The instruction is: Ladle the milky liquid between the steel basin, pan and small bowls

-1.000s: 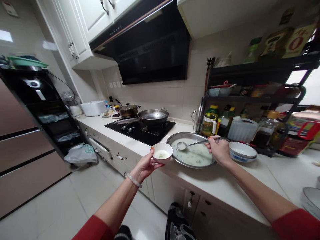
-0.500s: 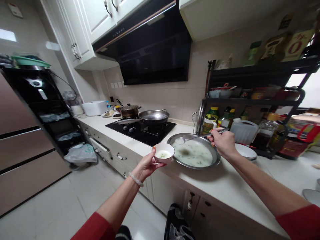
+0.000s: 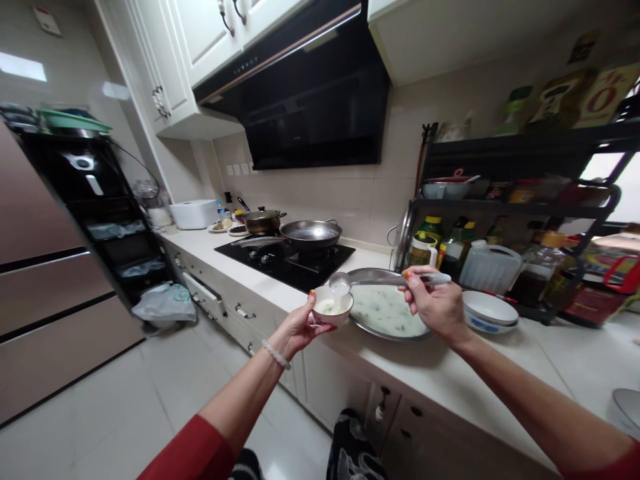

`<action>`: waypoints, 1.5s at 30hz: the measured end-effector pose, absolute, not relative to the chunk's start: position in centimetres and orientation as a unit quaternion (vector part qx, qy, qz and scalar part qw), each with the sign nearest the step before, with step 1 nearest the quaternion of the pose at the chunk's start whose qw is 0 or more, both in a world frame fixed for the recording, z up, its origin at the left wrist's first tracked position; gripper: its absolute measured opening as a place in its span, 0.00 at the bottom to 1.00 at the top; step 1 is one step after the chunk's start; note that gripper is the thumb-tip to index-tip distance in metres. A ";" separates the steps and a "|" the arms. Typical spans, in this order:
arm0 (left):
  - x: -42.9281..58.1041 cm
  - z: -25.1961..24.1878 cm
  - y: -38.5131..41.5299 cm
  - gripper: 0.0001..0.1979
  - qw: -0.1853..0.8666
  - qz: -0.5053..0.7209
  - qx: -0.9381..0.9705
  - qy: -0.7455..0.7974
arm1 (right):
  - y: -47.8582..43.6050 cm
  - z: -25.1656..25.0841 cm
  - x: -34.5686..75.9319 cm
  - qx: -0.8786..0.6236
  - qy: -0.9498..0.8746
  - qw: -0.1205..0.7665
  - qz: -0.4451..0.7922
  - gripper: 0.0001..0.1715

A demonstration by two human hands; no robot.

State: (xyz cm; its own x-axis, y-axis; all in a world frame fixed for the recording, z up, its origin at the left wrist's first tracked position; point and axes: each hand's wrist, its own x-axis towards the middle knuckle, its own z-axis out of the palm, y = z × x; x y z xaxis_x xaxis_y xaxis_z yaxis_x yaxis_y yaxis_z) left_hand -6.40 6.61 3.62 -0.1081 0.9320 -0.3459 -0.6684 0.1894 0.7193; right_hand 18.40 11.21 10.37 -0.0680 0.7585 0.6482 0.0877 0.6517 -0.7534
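Observation:
My left hand (image 3: 300,325) grips a small white bowl (image 3: 334,319) by its side, thumb at the rim. Pale soup with green bits lies in it. My right hand (image 3: 434,303) is closed around the handle of a metal ladle (image 3: 370,280). The ladle's head is tilted over the bowl, and whitish liquid shows at its lip. Just right of the bowl, a wide steel basin (image 3: 385,333) of pale soup with green flecks stands on the counter, partly hidden by my right hand and the ladle.
A frying pan (image 3: 311,233) and a lidded pot (image 3: 261,220) sit on the black hob (image 3: 280,263). Stacked bowls (image 3: 493,310) are right of the basin. Behind them stands a black rack (image 3: 515,208) with bottles and jars. A range hood (image 3: 315,113) hangs above.
My right hand has lifted the ladle out of the basin and brought its head left over the small bowl, tipping it. My left hand still holds the bowl near the basin's edge.

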 end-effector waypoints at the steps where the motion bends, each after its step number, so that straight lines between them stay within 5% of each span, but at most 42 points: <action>1: -6.4 3.5 6.6 0.29 0.650 0.616 0.158 0.416 | 10.8 10.0 18.6 -0.291 -0.698 0.602 0.255 0.12; 8: -6.5 3.3 6.8 0.32 0.651 0.612 0.169 0.415 | 8.7 9.1 20.4 -0.077 -0.806 0.585 0.047 0.12; 14: -6.2 3.7 6.7 0.31 0.645 0.617 0.159 0.423 | 12.1 7.2 20.8 -0.318 -0.694 0.628 0.154 0.10; 21: -6.2 3.5 6.6 0.30 0.640 0.618 0.157 0.429 | 16.2 3.7 21.0 -0.395 -0.733 0.549 0.072 0.15; 31: -6.2 3.8 6.4 0.28 0.632 0.621 0.158 0.437 | 17.4 4.6 20.8 -0.503 -0.541 0.601 0.306 0.08; 45: -6.1 3.9 6.3 0.29 0.635 0.618 0.156 0.436 | 17.8 6.2 21.3 -0.465 -0.468 0.657 0.365 0.04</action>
